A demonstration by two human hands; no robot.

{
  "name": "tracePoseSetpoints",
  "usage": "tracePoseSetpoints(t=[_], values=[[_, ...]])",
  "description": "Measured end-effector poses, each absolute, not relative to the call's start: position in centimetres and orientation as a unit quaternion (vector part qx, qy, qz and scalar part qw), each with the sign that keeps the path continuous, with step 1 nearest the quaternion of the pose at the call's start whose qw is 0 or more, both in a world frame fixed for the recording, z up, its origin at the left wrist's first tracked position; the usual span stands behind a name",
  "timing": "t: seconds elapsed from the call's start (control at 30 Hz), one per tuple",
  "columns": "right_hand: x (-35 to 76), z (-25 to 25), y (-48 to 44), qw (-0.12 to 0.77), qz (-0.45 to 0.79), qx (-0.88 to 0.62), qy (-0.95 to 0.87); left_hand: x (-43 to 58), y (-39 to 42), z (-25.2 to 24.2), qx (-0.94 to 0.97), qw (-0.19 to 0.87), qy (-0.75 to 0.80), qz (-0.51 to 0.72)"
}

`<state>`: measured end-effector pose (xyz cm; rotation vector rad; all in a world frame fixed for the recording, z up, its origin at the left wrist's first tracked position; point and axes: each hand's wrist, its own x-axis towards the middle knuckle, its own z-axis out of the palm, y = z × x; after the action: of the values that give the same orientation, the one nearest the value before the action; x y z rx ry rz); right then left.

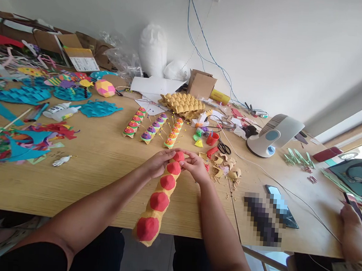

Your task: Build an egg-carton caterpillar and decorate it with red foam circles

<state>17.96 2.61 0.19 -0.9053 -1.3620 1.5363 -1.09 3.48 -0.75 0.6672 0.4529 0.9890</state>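
Nearest to you is the carton strip (158, 201); its near end reaches past the table edge, and its far end is between your hands. Your left hand (160, 164) pinches the left side of this far end, and your right hand (195, 166) pinches with thumb and fingers on its right side, at the last red cap. All five bumps of the strip carry a red cap, so I judge this covering as mostly done. Around the caps the yellow carton is bare: I see no green band and no small spots on it.

A little farther, to the right of your right hand, lie the torn carton pieces (219, 172) and, beyond them, the black scissors (224, 147).

Beyond your hands stand three decorated strips: the red one (134, 123), the purple one (153, 127) and the orange one (173, 133). They have green edges and small details on the bumps, so they look to me more advanced than yours. Behind them is the yellow egg tray (183, 104), with many bumps uncoloured.
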Motion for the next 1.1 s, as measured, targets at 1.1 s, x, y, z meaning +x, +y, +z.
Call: tracePoseSetpoints(t=[1.1], values=[[17.61, 0.22, 2.75, 0.466, 0.538, -0.461, -0.53, -0.58, 4.02, -1.75, 0.336, 0.755, 0.285, 0.485]])
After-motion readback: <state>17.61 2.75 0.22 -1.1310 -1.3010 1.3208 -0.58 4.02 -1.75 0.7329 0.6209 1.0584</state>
